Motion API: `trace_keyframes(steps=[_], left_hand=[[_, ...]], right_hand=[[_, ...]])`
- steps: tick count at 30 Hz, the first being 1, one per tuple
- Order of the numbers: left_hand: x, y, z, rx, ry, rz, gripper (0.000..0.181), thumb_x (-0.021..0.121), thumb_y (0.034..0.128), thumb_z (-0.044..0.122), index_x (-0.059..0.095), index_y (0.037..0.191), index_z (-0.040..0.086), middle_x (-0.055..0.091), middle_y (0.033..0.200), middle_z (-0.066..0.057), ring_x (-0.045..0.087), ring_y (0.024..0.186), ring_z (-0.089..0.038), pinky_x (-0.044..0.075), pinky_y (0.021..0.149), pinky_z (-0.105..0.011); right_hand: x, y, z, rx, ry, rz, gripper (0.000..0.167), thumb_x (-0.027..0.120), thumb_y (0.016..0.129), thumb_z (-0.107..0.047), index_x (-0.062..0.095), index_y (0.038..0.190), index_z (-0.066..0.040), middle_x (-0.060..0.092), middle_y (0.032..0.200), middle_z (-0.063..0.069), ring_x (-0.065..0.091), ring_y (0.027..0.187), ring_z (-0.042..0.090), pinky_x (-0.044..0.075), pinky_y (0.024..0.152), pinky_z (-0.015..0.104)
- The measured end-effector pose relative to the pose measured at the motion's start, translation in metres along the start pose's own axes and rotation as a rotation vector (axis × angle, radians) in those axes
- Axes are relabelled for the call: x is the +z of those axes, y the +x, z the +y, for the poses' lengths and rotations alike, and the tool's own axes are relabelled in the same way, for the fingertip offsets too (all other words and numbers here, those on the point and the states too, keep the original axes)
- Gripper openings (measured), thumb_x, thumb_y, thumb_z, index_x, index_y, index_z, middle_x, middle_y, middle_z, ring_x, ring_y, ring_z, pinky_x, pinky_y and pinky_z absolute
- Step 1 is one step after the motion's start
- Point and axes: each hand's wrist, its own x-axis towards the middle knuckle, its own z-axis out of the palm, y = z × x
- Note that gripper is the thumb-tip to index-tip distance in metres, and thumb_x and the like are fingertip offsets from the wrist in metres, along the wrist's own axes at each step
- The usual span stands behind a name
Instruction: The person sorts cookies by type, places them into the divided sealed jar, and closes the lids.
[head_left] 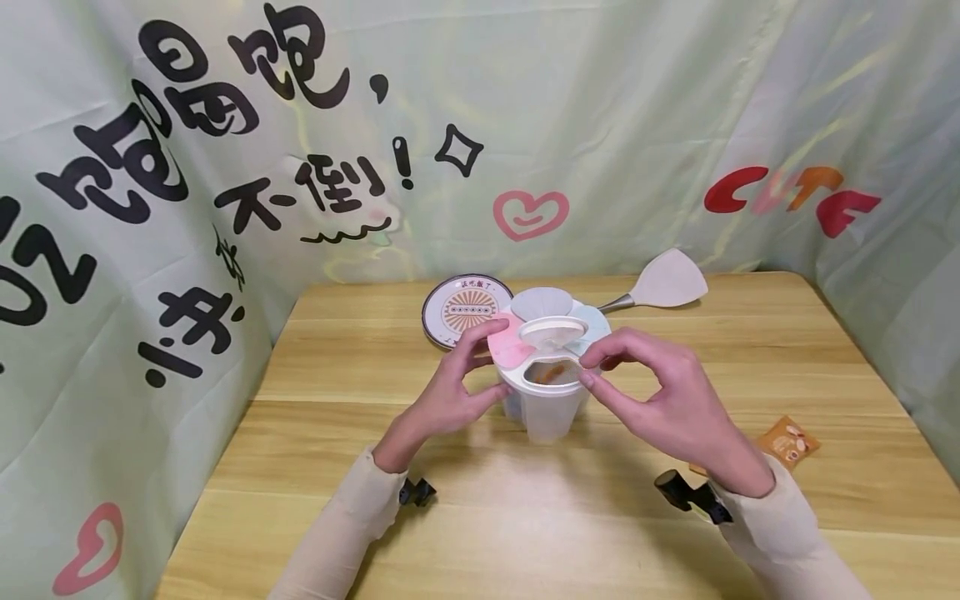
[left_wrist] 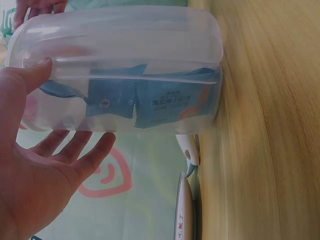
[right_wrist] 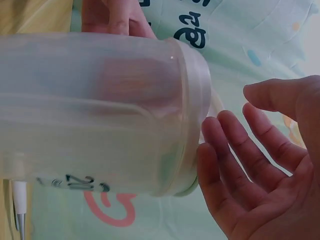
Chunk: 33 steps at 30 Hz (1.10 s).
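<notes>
A clear plastic storage canister [head_left: 551,417] with several compartments stands upright on the table. Its round lid has pink, white and blue flaps; the white front flap [head_left: 553,333] is raised above an opening, where something orange-brown shows inside. My left hand [head_left: 457,387] grips the canister's left side, thumb in front and fingers behind. Blue snack packets [left_wrist: 170,97] lie in the compartment seen in the left wrist view. Beside the opening is my right hand [head_left: 663,392], its fingers loosely bent with nothing between them. In the right wrist view its fingertips [right_wrist: 207,152] are at the lid's rim.
Behind the canister to the left leans or lies a round plate [head_left: 468,308] with a dark rim. A white spatula [head_left: 667,279] lies at the back right. An orange snack packet [head_left: 791,442] is near my right wrist, with another orange edge partly hidden. A printed curtain [head_left: 615,125] surrounds the table.
</notes>
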Motion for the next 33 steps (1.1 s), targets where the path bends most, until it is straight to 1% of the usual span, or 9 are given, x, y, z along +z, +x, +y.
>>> trace_keyframes(steps=[3,8,10,15,20,23,27,31,33], left_hand=[[0.000,0.000,0.000,0.002,-0.001,0.000,0.084,0.082,0.0894,-0.009,0.041,0.160,0.008,0.044,0.170,-0.014,0.060,0.142,-0.038,0.060,0.114,-0.053],[0.000,0.000,0.000,-0.001,0.002,0.002,0.084,0.083,0.0891,-0.009,0.041,0.160,0.009,0.045,0.169,-0.014,0.060,0.142,-0.037,0.060,0.114,-0.052],[0.000,0.000,0.000,0.000,0.002,0.002,0.084,0.083,0.0891,-0.009,0.041,0.160,0.009,0.045,0.169,-0.014,0.060,0.142,-0.037,0.060,0.114,-0.052],[0.001,0.000,-0.001,0.002,0.001,0.007,0.084,0.083,0.0887,-0.009,0.041,0.160,0.008,0.046,0.169,-0.015,0.060,0.142,-0.038,0.060,0.113,-0.051],[0.001,0.001,-0.002,0.003,-0.003,0.007,0.084,0.083,0.0887,-0.009,0.041,0.160,0.008,0.046,0.169,-0.015,0.060,0.142,-0.038,0.060,0.113,-0.052],[0.001,0.001,-0.001,0.004,-0.001,0.005,0.084,0.083,0.0888,-0.009,0.041,0.160,0.009,0.046,0.169,-0.015,0.060,0.142,-0.037,0.060,0.114,-0.052],[0.001,0.001,-0.001,0.001,0.001,0.004,0.085,0.083,0.0890,-0.008,0.041,0.160,0.009,0.045,0.169,-0.014,0.059,0.143,-0.037,0.060,0.114,-0.051],[0.001,0.001,-0.002,-0.002,0.005,0.006,0.085,0.083,0.0891,-0.008,0.041,0.160,0.009,0.045,0.170,-0.014,0.059,0.143,-0.038,0.060,0.114,-0.049],[0.001,0.001,-0.003,-0.002,0.008,0.009,0.085,0.083,0.0889,-0.008,0.041,0.160,0.009,0.045,0.170,-0.014,0.060,0.143,-0.038,0.060,0.114,-0.049]], right_hand=[[-0.003,-0.005,0.003,0.015,-0.002,0.013,0.034,0.087,0.083,0.010,0.078,0.103,-0.017,0.076,0.098,-0.007,0.069,0.093,0.003,0.059,0.089,0.014],[-0.009,-0.013,0.008,0.054,0.007,0.021,0.027,0.085,0.089,0.005,0.078,0.103,-0.017,0.077,0.097,0.001,0.070,0.095,0.003,0.059,0.091,0.014],[-0.012,-0.015,0.010,0.050,0.000,0.036,0.027,0.084,0.089,0.007,0.078,0.103,-0.016,0.077,0.097,0.002,0.070,0.095,0.004,0.060,0.090,0.014],[-0.018,-0.021,0.017,0.052,-0.031,0.058,0.034,0.084,0.084,0.013,0.078,0.101,-0.015,0.076,0.097,0.000,0.069,0.093,0.002,0.059,0.090,0.012],[-0.025,-0.029,0.026,0.054,-0.091,0.078,0.038,0.087,0.079,0.016,0.077,0.098,-0.016,0.075,0.094,-0.007,0.068,0.091,-0.003,0.058,0.089,0.008],[-0.031,-0.035,0.033,0.086,-0.131,0.074,0.039,0.087,0.079,0.016,0.078,0.098,-0.017,0.075,0.094,-0.009,0.068,0.090,-0.006,0.057,0.090,0.006],[-0.040,-0.044,0.043,0.150,-0.193,0.005,0.036,0.088,0.083,0.010,0.079,0.102,-0.019,0.078,0.098,-0.006,0.069,0.090,-0.004,0.057,0.087,0.006],[-0.051,-0.055,0.058,0.229,-0.270,-0.143,0.031,0.088,0.089,-0.002,0.081,0.112,-0.021,0.082,0.108,-0.005,0.071,0.095,-0.002,0.062,0.080,0.015],[-0.056,-0.061,0.065,0.281,-0.284,-0.220,0.027,0.088,0.092,-0.008,0.081,0.116,-0.018,0.083,0.112,-0.002,0.072,0.096,-0.001,0.064,0.077,0.022]])
